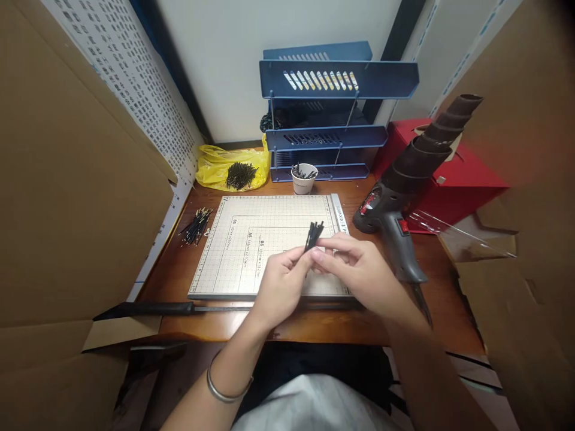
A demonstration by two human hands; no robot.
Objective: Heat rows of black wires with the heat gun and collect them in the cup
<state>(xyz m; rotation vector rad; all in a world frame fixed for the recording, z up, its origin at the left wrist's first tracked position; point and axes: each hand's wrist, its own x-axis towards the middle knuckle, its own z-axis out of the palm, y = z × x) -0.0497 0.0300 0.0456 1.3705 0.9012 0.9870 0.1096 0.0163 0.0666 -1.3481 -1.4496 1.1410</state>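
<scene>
Both hands meet over the lower right of a cream paper cutter board (224,257) printed with size grids. A bundle of thin black sticks or short wires (314,235) stands up from between the fingers, its upper ends uneven. My left hand (284,281) is closed round the bundle's lower part. Thumb and fingers of my right hand (354,263) press against the same bundle from the other side. The lower ends are hidden by the fingers. Along the board's near edge runs the cutter's blade arm, with a black handle (157,308) at the left.
Left of the board lies a loose pile of black pieces with pale tips (196,226). Behind are a yellow bag (211,167) bearing another black pile (241,175), a paper cup (304,184) of black pieces, and a blue rack (323,137). A heat gun (404,173) and red box (471,191) stand right.
</scene>
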